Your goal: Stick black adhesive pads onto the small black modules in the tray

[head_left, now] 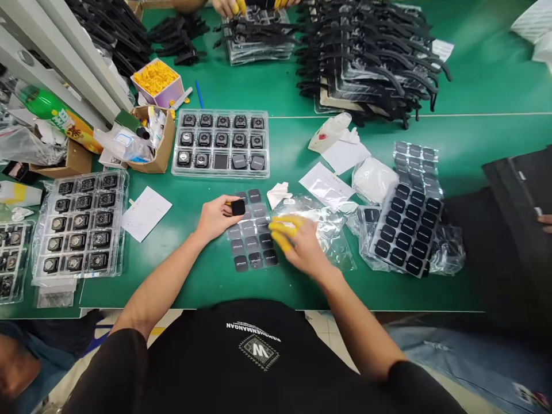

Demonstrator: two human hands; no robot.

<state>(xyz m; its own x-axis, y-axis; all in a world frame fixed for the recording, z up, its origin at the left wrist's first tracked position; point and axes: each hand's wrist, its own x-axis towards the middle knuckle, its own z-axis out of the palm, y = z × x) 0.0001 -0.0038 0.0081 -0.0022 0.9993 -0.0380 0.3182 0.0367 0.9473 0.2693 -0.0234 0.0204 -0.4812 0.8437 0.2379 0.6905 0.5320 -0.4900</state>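
My left hand point(215, 217) is closed around a small black square watch body point(238, 207), its dark screen facing up. Under and beside it lies a clear sheet of black square film stickers point(253, 244) with small printed lettering. Over the right edge of that sheet is my right hand point(302, 241), wearing yellow finger cots. Its fingers are stretched and slightly apart, with nothing visible between them. Beyond the sheet a clear plastic tray point(221, 112) holds rows of watch bodies; some in the front row carry a grey cover film.
At left stands another watch tray point(123, 230) near a white note point(146, 214). Stacked sticker sheets point(409, 230) lie at right by plastic bags point(334, 241). A box of yellow finger cots point(157, 80), a carton point(161, 149) and black straps point(366, 57) sit farther back. Co-workers' hands point(233, 7) show at the top.
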